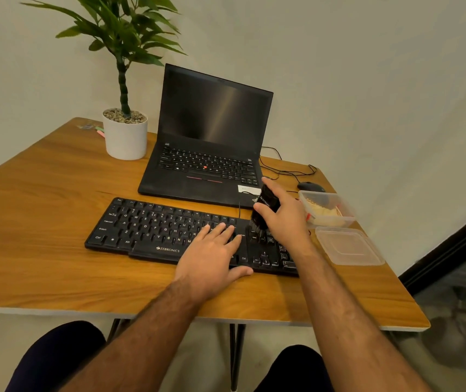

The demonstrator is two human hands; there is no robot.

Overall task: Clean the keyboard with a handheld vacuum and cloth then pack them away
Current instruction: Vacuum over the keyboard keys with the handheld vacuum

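Observation:
A black keyboard (152, 227) lies across the middle of the wooden table (42, 250). My left hand (212, 256) rests flat on its right-centre keys, fingers spread, holding nothing. My right hand (285, 216) grips a small black handheld vacuum (265, 207), tilted, with its brush tip touching the keys at the keyboard's right part. A clear plastic box (339, 219) at the right holds a pale cloth (322, 212).
An open black laptop (212, 131) stands behind the keyboard. A potted plant (125, 137) is at the back left. A mouse (311, 187) and cables lie at the back right. The box's clear lid (349, 246) rests near the table's right edge.

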